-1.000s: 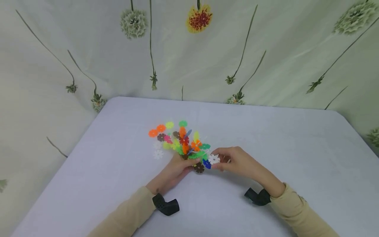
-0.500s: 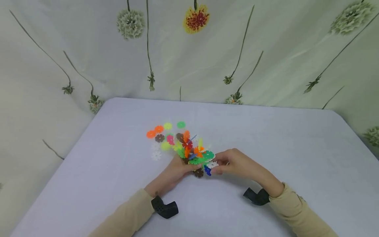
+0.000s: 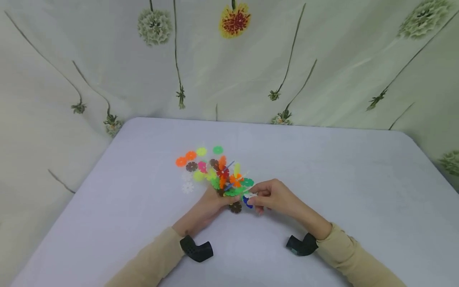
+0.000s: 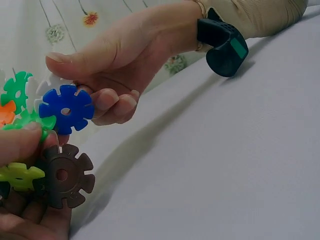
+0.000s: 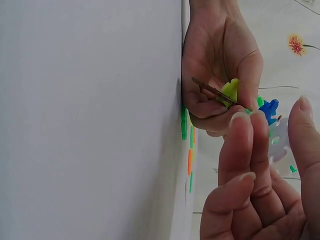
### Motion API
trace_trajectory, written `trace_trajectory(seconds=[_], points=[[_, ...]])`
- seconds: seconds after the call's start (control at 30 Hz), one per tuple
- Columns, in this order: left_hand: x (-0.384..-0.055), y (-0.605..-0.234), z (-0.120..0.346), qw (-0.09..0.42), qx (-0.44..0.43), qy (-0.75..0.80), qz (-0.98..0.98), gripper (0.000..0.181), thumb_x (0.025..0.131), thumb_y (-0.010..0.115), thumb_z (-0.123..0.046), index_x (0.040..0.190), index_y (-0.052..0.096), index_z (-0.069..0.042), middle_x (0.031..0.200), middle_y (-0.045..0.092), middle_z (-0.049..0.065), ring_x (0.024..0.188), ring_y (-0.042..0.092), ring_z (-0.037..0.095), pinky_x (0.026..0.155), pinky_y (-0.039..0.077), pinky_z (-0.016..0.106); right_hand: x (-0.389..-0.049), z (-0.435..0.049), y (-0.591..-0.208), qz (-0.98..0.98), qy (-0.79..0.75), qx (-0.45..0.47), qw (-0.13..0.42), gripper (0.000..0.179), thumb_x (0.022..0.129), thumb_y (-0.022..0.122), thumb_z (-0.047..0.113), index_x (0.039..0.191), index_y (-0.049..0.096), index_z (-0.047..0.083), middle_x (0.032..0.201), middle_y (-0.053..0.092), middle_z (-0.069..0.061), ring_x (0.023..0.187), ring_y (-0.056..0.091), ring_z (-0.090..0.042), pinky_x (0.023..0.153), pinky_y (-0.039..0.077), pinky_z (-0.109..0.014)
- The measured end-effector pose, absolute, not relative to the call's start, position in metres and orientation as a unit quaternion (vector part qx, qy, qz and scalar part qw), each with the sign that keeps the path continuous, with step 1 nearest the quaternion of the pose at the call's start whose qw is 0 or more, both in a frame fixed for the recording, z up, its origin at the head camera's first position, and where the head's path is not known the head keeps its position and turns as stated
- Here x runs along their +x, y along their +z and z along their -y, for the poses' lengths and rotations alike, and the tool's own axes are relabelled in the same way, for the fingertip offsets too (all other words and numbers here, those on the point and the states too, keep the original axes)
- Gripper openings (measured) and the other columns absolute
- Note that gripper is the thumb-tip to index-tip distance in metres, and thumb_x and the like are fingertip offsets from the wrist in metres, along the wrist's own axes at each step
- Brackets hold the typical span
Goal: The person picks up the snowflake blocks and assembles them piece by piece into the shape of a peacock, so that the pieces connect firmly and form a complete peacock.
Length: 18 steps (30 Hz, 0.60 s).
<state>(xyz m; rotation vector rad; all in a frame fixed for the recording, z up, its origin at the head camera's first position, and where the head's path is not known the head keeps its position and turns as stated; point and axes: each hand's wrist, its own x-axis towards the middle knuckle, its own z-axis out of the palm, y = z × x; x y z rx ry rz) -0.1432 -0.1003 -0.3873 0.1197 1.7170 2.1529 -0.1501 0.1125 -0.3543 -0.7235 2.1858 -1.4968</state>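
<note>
blue disc (image 4: 66, 100) and brown disc (image 4: 75, 175) are looking like smooth moulded plastic, showing a slight sheen. 2 wrist units (image 3: 195, 251) are looking like rigid plastic, near matt. tan sleeves (image 3: 154, 253) are reading as matt cloth, showing wrinkles. tabletop (image 3: 333, 171) is showing a smooth, matt finish; material isn't reading clearly. flower-print backdrop (image 3: 333, 79) is looking like matt cloth, showing faint creases.
</note>
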Motion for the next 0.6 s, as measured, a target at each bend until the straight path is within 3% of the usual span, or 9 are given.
trace_trajectory(seconds=[0.2, 0.4, 0.53, 0.6], points=[[-0.141, -0.384, 0.102, 0.194, 0.035, 0.779, -0.595, 0.078, 0.083, 0.066, 0.004, 0.145, 0.022, -0.016, 0.141, 0.037, 0.009, 0.122, 0.041, 0.026, 0.099, 0.037, 0.034, -0.152, -0.11, -0.353, -0.77, -0.545, -0.27, 0.193, 0.018, 0.089, 0.063, 0.007, 0.099, 0.063, -0.008, 0.063, 0.061, -0.005, 0.051, 0.049, -0.016, 0.045, 0.037, -0.02], [-0.139, -0.376, 0.11, 0.24, 0.083, 0.743, -0.619, 0.072, 0.086, 0.07, -0.017, 0.143, 0.027, -0.018, 0.138, 0.04, 0.007, 0.117, 0.042, 0.024, 0.097, 0.039, 0.034, -0.152, -0.115, -0.347, -0.77, -0.54, -0.289, 0.177, 0.012, 0.089, 0.064, 0.009, 0.094, 0.061, -0.002, 0.064, 0.056, -0.004, 0.051, 0.048, -0.019, 0.046, 0.039, -0.022], [-0.138, -0.371, 0.12, 0.271, 0.111, 0.699, -0.652, 0.056, 0.087, 0.068, -0.028, 0.135, 0.043, -0.013, 0.121, 0.05, 0.006, 0.102, 0.047, 0.022, 0.089, 0.043, 0.033, -0.153, -0.118, -0.343, -0.765, -0.54, -0.296, 0.187, 0.015, 0.088, 0.066, 0.012, 0.093, 0.06, -0.001, 0.064, 0.055, -0.003, 0.053, 0.047, -0.022, 0.048, 0.04, -0.023], [-0.138, -0.368, 0.124, 0.276, 0.11, 0.675, -0.676, 0.051, 0.087, 0.068, -0.033, 0.129, 0.049, -0.011, 0.101, 0.051, 0.006, 0.089, 0.047, 0.021, 0.079, 0.042, 0.03, -0.153, -0.119, -0.341, -0.763, -0.538, -0.303, 0.19, 0.016, 0.088, 0.066, 0.013, 0.094, 0.06, -0.001, 0.065, 0.054, -0.003, 0.054, 0.047, -0.023, 0.048, 0.04, -0.023]])
